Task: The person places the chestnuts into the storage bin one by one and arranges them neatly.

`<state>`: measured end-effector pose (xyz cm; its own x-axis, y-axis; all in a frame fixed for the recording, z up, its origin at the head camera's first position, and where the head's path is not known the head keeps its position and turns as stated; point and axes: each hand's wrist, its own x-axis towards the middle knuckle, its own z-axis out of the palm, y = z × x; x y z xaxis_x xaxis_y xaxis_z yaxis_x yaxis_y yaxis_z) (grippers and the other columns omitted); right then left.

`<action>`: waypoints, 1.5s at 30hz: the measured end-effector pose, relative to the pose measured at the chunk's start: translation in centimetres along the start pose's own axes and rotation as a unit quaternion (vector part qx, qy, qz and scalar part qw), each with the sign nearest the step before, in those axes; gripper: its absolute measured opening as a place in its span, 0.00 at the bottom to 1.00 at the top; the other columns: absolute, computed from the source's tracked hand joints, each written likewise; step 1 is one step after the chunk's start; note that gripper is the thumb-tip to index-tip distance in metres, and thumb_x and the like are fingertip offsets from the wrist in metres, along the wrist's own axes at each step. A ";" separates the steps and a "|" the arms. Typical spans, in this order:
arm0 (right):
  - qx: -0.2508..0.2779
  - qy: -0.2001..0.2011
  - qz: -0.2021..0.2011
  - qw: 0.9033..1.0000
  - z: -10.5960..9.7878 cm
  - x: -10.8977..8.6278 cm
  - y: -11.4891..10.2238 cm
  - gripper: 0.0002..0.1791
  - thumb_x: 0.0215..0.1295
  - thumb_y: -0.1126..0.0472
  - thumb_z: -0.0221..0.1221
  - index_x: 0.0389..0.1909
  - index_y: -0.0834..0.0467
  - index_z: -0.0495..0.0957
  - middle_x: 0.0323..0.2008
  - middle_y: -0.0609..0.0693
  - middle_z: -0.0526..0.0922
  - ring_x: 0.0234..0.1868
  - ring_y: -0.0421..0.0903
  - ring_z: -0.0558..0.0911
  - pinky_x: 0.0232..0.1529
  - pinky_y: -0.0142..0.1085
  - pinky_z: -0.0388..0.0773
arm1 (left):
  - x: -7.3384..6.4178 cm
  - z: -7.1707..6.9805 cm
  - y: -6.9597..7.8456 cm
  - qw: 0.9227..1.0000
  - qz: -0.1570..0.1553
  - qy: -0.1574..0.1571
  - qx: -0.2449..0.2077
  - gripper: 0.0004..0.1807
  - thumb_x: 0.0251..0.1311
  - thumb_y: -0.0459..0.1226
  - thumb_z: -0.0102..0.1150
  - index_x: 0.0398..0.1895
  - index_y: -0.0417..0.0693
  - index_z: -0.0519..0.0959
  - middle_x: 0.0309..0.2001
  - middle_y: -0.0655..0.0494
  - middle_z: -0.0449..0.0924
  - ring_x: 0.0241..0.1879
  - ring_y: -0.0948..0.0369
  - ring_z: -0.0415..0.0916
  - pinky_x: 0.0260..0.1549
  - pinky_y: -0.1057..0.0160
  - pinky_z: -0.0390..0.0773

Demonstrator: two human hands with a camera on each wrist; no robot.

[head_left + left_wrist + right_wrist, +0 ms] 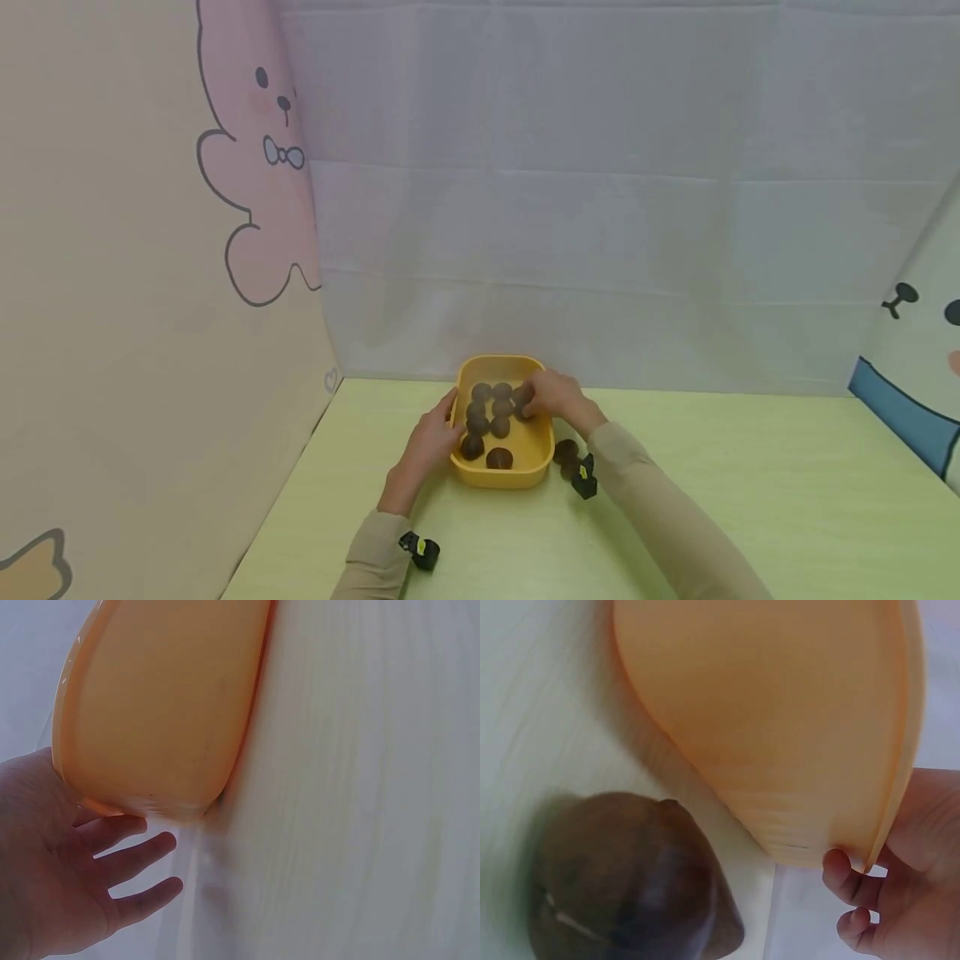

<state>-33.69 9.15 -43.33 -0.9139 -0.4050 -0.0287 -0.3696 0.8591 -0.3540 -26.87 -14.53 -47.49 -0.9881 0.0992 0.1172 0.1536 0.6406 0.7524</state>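
Observation:
A yellow plastic tub (pixel 530 446) stands on the table, with several brown chestnuts (pixel 501 427) spread over its floor. My left hand (pixel 429 442) holds the tub's left rim, thumb over the edge; in the left wrist view its fingers spread along the outer wall. Over the right rim reaches my right hand (pixel 557 393), its fingertips around a dark chestnut (pixel 519 410) by the right wall. In the right wrist view two curled fingers show outside the rim, while the thumb and other fingertips are hidden behind the wall. Outside, a chestnut (pixel 630 877) lies close to the tub.
Two chestnuts (pixel 567 452) lie on the pale green table (pixel 735 475) right of the tub, partly behind the right wrist camera (pixel 583 477). A white cloth (pixel 585 200) hangs behind the table. At the left rises a wall panel (pixel 150 333) with a cartoon bear.

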 end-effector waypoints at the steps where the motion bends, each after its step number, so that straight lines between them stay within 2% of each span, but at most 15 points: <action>1: 0.003 0.004 0.002 1.000 0.1 -0.1 0.1 0.09 0.55 0.61 0.69 0.39 0.52 0.88 0.34 0.44 0.88 0.32 0.43 0.79 0.37 0.40 0.77 | 0.0 0.0 0.0 1.000 0.001 0.000 0.001 0.38 0.61 0.35 0.54 0.76 0.43 0.59 0.65 0.38 0.73 0.63 0.42 0.74 0.56 0.45 0.76; 4: 0.020 0.029 -0.001 0.999 0.0 -0.5 0.4 0.11 0.58 0.61 0.68 0.42 0.54 0.87 0.38 0.48 0.87 0.37 0.45 0.81 0.41 0.43 0.79 | 0.0 0.1 0.0 1.000 0.000 -0.003 -0.001 0.38 0.61 0.36 0.54 0.77 0.44 0.59 0.65 0.38 0.73 0.62 0.42 0.74 0.54 0.46 0.77; 9: 0.057 0.086 -0.027 0.994 -0.5 -1.5 0.8 0.14 0.61 0.62 0.65 0.47 0.61 0.85 0.43 0.56 0.85 0.44 0.53 0.82 0.47 0.48 0.79 | 0.0 0.2 0.0 1.000 -0.001 -0.003 -0.003 0.38 0.61 0.36 0.54 0.77 0.44 0.59 0.66 0.38 0.73 0.63 0.43 0.73 0.56 0.46 0.76; 13: 0.091 0.129 -0.050 0.986 -0.8 -2.5 1.3 0.13 0.65 0.62 0.61 0.47 0.62 0.84 0.45 0.57 0.84 0.48 0.57 0.82 0.51 0.51 0.78 | 0.0 0.1 0.1 1.000 -0.002 -0.001 0.004 0.38 0.61 0.35 0.54 0.77 0.44 0.59 0.66 0.38 0.73 0.62 0.45 0.75 0.55 0.47 0.77; 17: 0.115 0.145 -0.065 0.981 -1.3 -3.4 1.7 0.12 0.67 0.61 0.60 0.47 0.61 0.84 0.45 0.56 0.84 0.52 0.59 0.81 0.55 0.53 0.76 | 0.0 -0.1 0.2 1.000 -0.003 0.003 0.007 0.38 0.61 0.35 0.54 0.76 0.44 0.59 0.66 0.38 0.73 0.61 0.45 0.75 0.54 0.47 0.77; 25: 0.128 0.147 -0.057 0.979 -2.1 -5.2 2.4 0.12 0.67 0.60 0.61 0.47 0.60 0.84 0.44 0.54 0.84 0.48 0.56 0.81 0.47 0.48 0.77 | 0.0 -0.1 0.1 1.000 0.007 0.008 0.008 0.37 0.62 0.36 0.54 0.76 0.43 0.59 0.65 0.37 0.74 0.62 0.42 0.74 0.54 0.46 0.77; 31: 0.149 0.138 -0.053 0.978 -1.8 -6.7 3.5 0.10 0.67 0.60 0.61 0.45 0.59 0.84 0.42 0.52 0.85 0.48 0.56 0.82 0.47 0.45 0.75 | 0.0 -0.1 0.2 1.000 0.009 0.009 0.012 0.37 0.61 0.36 0.54 0.76 0.43 0.60 0.65 0.38 0.74 0.62 0.42 0.74 0.54 0.46 0.77; 38: 0.147 0.095 -0.040 0.984 -0.9 -8.1 4.8 0.14 0.64 0.55 0.64 0.46 0.57 0.84 0.42 0.52 0.85 0.49 0.57 0.81 0.48 0.47 0.76 | 0.0 -0.1 0.1 1.000 0.007 0.005 0.008 0.37 0.62 0.36 0.53 0.76 0.43 0.59 0.66 0.38 0.73 0.63 0.42 0.74 0.58 0.45 0.75; 45: 0.154 0.060 -0.047 0.985 0.3 -8.7 5.5 0.18 0.62 0.51 0.65 0.48 0.57 0.83 0.43 0.52 0.84 0.47 0.55 0.81 0.46 0.43 0.75 | -0.1 0.0 0.1 1.000 0.011 0.005 0.004 0.37 0.61 0.35 0.53 0.76 0.41 0.59 0.66 0.37 0.73 0.63 0.41 0.73 0.58 0.44 0.74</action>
<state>-27.72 17.37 -45.29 -0.8982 -0.4222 0.1221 -0.4017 0.6760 -0.6177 -26.76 -14.48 -47.37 -0.9845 0.1051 0.1401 0.1747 0.6441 0.7447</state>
